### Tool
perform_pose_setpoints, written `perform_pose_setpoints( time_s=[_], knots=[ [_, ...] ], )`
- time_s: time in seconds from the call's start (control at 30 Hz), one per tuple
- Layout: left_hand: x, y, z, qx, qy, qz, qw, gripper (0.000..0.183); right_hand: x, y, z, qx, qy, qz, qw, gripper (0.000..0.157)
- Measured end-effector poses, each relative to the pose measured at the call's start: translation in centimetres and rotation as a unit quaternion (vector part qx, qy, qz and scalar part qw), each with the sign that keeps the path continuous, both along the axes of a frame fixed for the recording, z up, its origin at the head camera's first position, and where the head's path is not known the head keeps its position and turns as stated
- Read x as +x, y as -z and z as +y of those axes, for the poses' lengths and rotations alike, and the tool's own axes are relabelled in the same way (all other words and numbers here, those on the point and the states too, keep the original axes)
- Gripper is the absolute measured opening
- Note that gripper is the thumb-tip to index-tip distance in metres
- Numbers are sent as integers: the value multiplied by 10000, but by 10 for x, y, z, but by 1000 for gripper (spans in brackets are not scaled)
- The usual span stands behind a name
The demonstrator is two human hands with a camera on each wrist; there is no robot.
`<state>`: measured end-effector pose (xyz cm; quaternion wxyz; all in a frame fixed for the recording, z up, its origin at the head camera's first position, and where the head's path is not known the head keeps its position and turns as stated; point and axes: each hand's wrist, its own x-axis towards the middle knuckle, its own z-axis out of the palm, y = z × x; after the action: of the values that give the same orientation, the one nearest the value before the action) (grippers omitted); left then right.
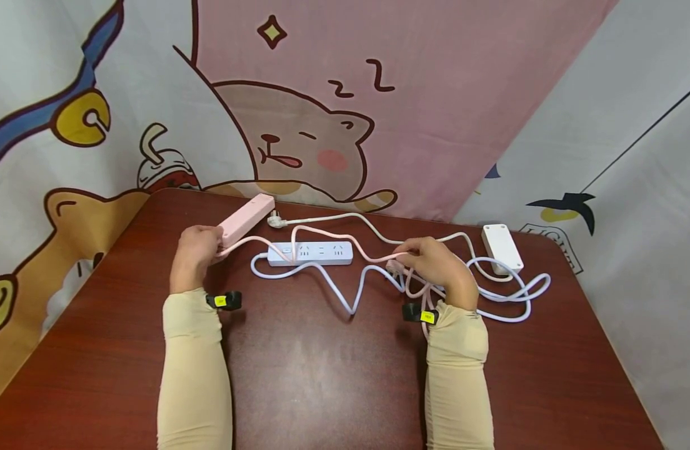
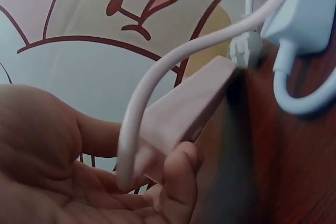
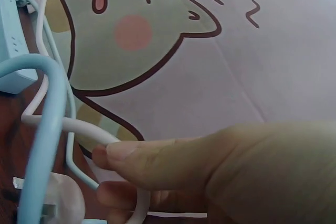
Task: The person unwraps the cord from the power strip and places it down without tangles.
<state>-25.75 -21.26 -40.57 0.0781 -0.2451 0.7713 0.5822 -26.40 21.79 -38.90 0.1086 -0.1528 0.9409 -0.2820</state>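
Note:
At the table's left, my left hand (image 1: 194,253) grips the near end of a pink power strip (image 1: 248,219). In the left wrist view the pink power strip (image 2: 184,103) is tilted between thumb and fingers, its cord (image 2: 152,77) looping in front. My right hand (image 1: 432,265) pinches that pink cord (image 1: 373,259) between thumb and fingers, as the right wrist view also shows. Between the hands lies a pale blue power strip (image 1: 322,253), crossed by the pink cord. A pinkish plug (image 3: 65,200) is just beside the right fingers (image 3: 126,195).
A white power strip (image 1: 501,249) lies at the right, near coils of pale blue cord (image 1: 508,319). Its white cord (image 1: 334,217) runs along the back to a white plug (image 1: 275,219). Tangled cords lie under the right hand. A printed curtain (image 1: 435,112) hangs behind the brown table (image 1: 317,381).

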Motion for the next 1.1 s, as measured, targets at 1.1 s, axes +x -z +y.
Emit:
perform_pose_setpoints(
  time_s=[1.1],
  knots=[
    [6,-8,-2,-1785,793,70,9807,61,13,-21,7,-422,521,81,9977,34]
  ],
)
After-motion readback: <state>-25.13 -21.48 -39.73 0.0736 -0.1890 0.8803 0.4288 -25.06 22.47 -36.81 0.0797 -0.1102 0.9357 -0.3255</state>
